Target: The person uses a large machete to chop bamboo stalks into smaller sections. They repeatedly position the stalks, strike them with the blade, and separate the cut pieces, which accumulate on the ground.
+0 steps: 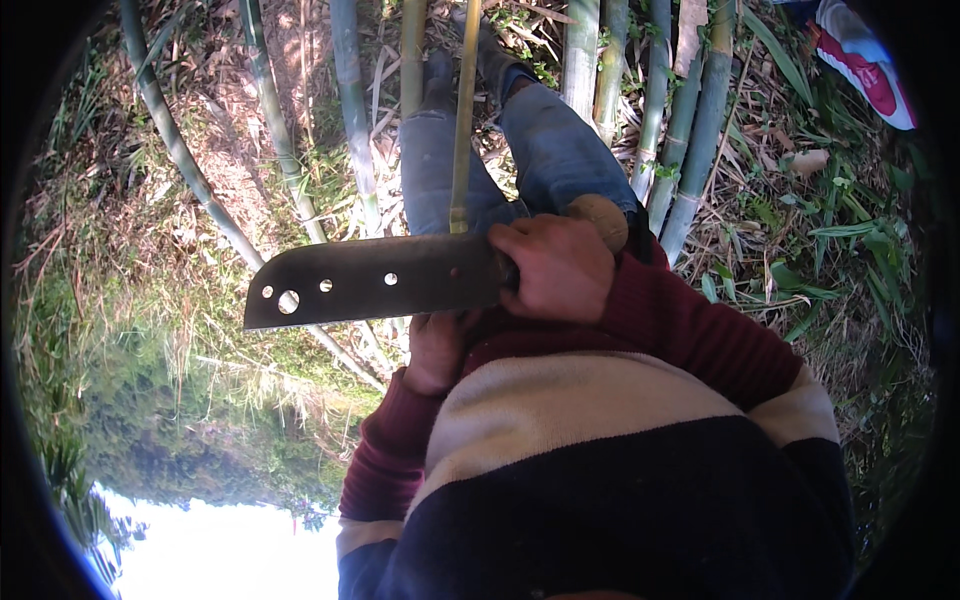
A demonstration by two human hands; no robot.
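Observation:
My right hand (558,265) is closed around the handle of a broad, dark chopping knife (360,275). The blade lies level across my lap and points left, with several round holes through it. Past my fist sticks out the handle's round wooden butt (598,218). Just below the blade, close to my body, is my left hand (435,352); its fingers are mostly hidden by the blade and the sweater, so its grip does not show. A thin yellowish bamboo stem (464,130) runs between my legs and disappears behind the blade's upper edge.
Green bamboo stalks (352,110) stand left of my legs, with a denser clump (690,140) to the right. Dry leaves and grass cover the ground. A red and white shoe (868,75), apparently another person's, shows at the upper right.

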